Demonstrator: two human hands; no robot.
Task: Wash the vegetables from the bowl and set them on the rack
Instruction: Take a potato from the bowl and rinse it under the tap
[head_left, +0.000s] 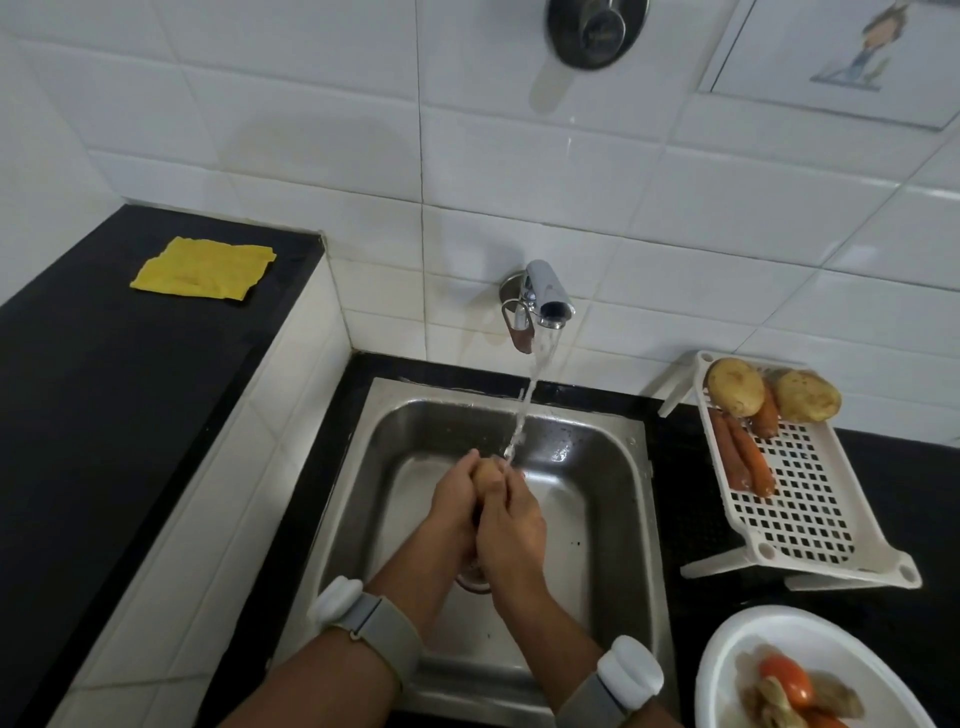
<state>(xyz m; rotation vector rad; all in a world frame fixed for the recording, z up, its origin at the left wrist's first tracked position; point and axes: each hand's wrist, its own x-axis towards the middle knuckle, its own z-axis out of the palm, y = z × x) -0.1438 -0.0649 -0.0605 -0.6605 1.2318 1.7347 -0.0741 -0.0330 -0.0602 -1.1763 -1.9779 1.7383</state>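
Over the sink (613, 467), the left hand (454, 501) and the right hand (511, 530) both curl their fingers around one potato (485, 475), just under the water stream (524, 410) from the tap (545, 291). The white rack (810, 519) at the worktop's right side carries two potatoes (736, 387) and carrots (748, 457) at its far end. The bowl (737, 654) at the near right corner holds a tomato (787, 678) and other vegetables.

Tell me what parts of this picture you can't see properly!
- Vegetable under the tap: head view, both hands cover most of it; looks like a potato.
- Sink drain: mostly behind the left hand and right hand.
- Bowl: cut off by the bottom edge, contents blurred.
- Wall picture: cut by the top edge.
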